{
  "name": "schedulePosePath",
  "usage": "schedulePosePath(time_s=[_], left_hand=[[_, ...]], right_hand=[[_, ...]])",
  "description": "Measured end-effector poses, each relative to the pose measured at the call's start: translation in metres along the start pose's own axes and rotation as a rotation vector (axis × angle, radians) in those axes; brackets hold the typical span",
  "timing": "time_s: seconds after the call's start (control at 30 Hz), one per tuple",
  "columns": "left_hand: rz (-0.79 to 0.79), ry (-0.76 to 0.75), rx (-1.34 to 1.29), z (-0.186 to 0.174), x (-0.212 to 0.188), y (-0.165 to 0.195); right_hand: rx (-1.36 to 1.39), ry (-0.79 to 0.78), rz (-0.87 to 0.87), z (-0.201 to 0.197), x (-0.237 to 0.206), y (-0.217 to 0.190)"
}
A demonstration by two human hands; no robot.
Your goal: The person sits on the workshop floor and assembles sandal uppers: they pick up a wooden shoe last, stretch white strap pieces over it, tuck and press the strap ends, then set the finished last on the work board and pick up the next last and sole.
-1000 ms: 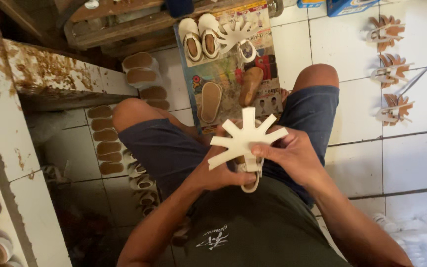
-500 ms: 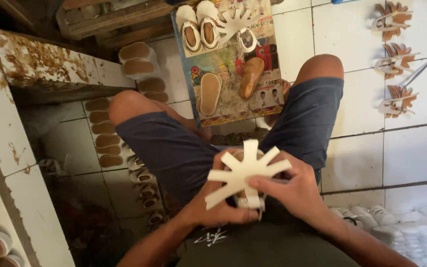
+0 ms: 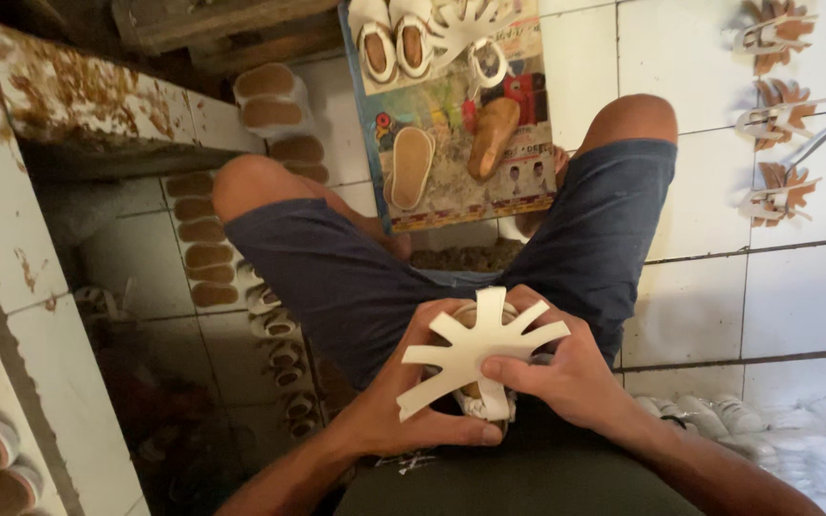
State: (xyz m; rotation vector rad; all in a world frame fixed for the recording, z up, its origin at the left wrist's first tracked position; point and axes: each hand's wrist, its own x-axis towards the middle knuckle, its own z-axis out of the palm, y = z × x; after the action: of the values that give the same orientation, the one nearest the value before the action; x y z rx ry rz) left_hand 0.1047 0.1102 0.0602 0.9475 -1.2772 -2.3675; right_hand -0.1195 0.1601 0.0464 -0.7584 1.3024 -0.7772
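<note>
Seated on the white tiled floor [image 3: 700,296], the person holds a flat, cream, star-shaped strap cutout [image 3: 478,349] with radiating arms over their lap, between the knees. The left hand [image 3: 403,401] clasps it from below, thumb pressed along the lower edge; the right hand [image 3: 566,377] pinches its centre from the right. Beneath the cutout sits a small pale shoe [image 3: 482,401], mostly hidden. Ahead lies a printed board [image 3: 451,191] carrying two white sandals, one tan insole [image 3: 410,167] and a brown wooden last [image 3: 492,137]. Three finished brown-and-white strap pieces [image 3: 774,110] lie to the right.
</note>
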Motion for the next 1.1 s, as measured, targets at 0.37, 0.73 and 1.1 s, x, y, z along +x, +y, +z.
schedulePosePath(time_s=[0.37,0.73,1.1], left_hand=[[-0.042,0.105,0.121,-0.009,0.01,0.002],[0.043,0.108,-0.01,-0.014,0.015,-0.016],[-0.031,0.058,-0.113,-0.018,0.01,-0.023]], right_hand=[[-0.002,-0.005,0.091,-0.001,0.008,0.009],[0.359,-0.143,0.169,-0.006,0.015,0.021],[0.167,-0.105,0.162,-0.004,0.011,0.014]])
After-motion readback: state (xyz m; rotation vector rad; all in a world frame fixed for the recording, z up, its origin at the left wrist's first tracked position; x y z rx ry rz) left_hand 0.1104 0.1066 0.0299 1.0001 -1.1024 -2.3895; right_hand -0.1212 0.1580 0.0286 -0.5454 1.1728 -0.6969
